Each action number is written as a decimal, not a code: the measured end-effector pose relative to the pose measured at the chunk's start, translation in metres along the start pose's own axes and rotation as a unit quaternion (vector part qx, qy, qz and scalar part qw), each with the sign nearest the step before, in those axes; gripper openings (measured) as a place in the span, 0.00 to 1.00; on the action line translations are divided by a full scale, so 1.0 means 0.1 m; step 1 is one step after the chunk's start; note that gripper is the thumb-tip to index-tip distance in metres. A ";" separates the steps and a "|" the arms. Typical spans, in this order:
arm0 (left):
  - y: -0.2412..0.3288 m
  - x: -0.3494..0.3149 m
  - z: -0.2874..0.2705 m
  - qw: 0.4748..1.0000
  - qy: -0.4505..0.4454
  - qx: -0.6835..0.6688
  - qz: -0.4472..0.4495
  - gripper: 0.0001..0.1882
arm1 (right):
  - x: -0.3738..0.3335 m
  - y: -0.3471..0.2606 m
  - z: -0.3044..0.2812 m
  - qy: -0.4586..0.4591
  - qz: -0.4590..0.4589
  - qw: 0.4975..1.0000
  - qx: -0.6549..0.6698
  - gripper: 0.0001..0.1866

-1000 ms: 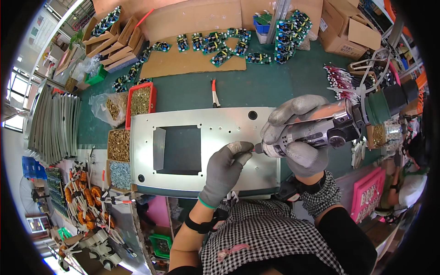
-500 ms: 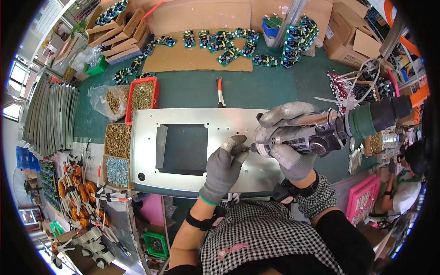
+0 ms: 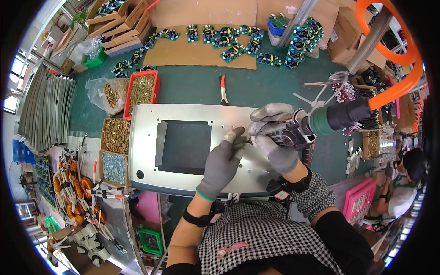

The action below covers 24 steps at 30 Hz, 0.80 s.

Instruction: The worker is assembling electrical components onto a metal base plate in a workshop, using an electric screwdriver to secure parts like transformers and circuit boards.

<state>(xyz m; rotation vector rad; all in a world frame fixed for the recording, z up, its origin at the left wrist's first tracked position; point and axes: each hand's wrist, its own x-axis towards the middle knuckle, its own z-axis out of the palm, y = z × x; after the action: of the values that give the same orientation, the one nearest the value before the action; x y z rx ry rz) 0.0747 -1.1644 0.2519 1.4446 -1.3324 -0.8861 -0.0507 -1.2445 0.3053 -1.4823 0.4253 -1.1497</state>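
Observation:
A flat silver metal panel (image 3: 192, 185) with a rectangular cut-out and several small holes lies before me. My right hand (image 3: 275, 151), in a grey glove, is wrapped round an air screwdriver (image 3: 291, 133) whose tip points left, low over the panel's right half. An orange air hose (image 3: 389, 97) joins its back end through a black and green sleeve. My left hand (image 3: 223, 160), gloved too, pinches its thumb and fingers together at the screwdriver's tip. What those fingers hold, if anything, is hidden.
Left of the panel stand a red bin (image 3: 153, 94) and a carton (image 3: 115, 137) of brass-coloured fasteners, beside a carton of silver screws (image 3: 113, 167). Beyond the panel lie red-handled pliers (image 3: 223, 89). Circuit boards (image 3: 224, 39) rest on cardboard behind. Another person (image 3: 403, 188) sits at far right.
The screwdriver's back end has swung left and up, so the tool looks shorter and more steeply tilted. My right hand has turned with it; my left hand stays by the tip.

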 end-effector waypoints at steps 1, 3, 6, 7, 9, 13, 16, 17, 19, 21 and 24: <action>0.07 -0.03 -0.05 1.000 -0.005 -0.002 0.001 0.21 | -0.01 0.00 -0.02 0.016 0.014 1.000 0.004 0.25; 0.13 -0.17 -0.18 0.973 0.033 -0.205 -0.100 0.19 | 0.00 0.06 -0.10 0.042 0.029 0.999 0.001 0.25; -0.26 -0.82 -0.76 0.886 -0.256 -0.361 -0.141 0.13 | 0.04 0.01 -0.09 0.007 -0.031 0.997 -0.064 0.29; -0.36 -1.00 -0.83 0.847 -0.341 -0.372 -0.166 0.13 | 0.05 0.01 -0.09 -0.001 -0.048 0.994 -0.099 0.29; -0.51 -1.27 -0.75 0.870 -0.244 -0.337 -0.266 0.15 | 0.04 -0.01 -0.10 0.003 -0.067 0.989 -0.135 0.30; -1.29 -1.03 -0.33 0.988 0.019 -0.034 -0.151 0.21 | 0.00 -0.01 -0.03 0.060 0.037 0.997 0.019 0.24; -1.19 -0.78 -0.13 0.990 0.006 -0.009 -0.140 0.22 | 0.06 -0.07 -0.11 0.077 0.078 0.993 0.033 0.23; -1.14 -0.20 -0.10 0.989 0.003 -0.027 -0.143 0.22 | 0.06 -0.08 -0.07 0.070 0.077 0.994 0.031 0.23; -1.04 0.21 0.12 0.986 -0.018 -0.064 -0.151 0.22 | 0.06 -0.06 -0.05 0.052 0.043 0.996 0.063 0.23; -1.05 0.13 0.19 0.981 -0.035 -0.100 -0.163 0.22 | 0.07 -0.06 -0.01 0.058 0.037 0.994 0.089 0.23; -1.12 0.11 0.26 0.970 -0.091 -0.147 -0.171 0.22 | 0.06 0.00 -0.03 0.113 0.005 0.985 0.127 0.22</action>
<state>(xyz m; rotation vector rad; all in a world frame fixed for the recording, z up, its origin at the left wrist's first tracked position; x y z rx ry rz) 0.0856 -1.1845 0.1382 1.4028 -1.0400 -1.4095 -0.0503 -1.2511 0.3076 -1.1327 0.4231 -1.3193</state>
